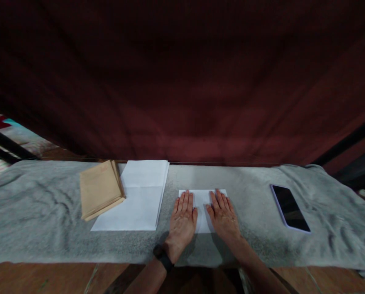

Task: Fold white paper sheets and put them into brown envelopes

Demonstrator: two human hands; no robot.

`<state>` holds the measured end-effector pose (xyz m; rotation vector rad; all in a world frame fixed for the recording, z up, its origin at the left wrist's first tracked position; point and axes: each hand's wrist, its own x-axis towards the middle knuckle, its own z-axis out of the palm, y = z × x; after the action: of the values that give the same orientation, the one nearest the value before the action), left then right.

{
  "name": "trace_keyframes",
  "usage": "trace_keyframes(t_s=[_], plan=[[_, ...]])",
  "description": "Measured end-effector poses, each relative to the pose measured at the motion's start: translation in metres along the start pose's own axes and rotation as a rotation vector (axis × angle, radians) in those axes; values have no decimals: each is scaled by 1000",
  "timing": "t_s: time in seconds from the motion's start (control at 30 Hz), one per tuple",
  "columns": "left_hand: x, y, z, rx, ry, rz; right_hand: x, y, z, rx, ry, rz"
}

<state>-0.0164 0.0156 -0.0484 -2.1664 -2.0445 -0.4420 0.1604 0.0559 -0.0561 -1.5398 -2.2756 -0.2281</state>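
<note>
A small white sheet of paper (pixel 203 222), perhaps folded, lies flat on the grey cloth in front of me. My left hand (pixel 183 218) rests palm down on its left side, fingers stretched out and pointing away from me. On the right side of the same paper my right hand (pixel 223 214) lies flat too, its fingers slightly spread. Between the two thumbs a strip of the paper shows; the palms and fingers cover most of the rest. A dark band (pixel 163 258) circles my left wrist.
Left of my hands is a stack of larger white sheets (pixel 139 208) with a crease across it. Brown envelopes (pixel 99 190) overlap its left part. A phone (pixel 290 208) lies to the right on the grey cloth (pixel 250 183). A dark red curtain (pixel 194 102) hangs behind.
</note>
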Motion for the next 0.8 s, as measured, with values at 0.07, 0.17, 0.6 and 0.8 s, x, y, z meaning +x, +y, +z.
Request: trace_keyframes(t_s=[0.07, 0.17, 0.6, 0.8], plan=[[0, -1, -1, 23, -5, -8, 0, 0, 0, -8, 6, -5], [0, -1, -3, 45, -14, -19, -1, 0, 3, -3, 14, -2], [1, 6, -13, 50, -18, -33, 1, -1, 5, 27, 6, 18], [3, 20, -8, -46, 20, 98, -1, -1, 5, 24, -8, 10]])
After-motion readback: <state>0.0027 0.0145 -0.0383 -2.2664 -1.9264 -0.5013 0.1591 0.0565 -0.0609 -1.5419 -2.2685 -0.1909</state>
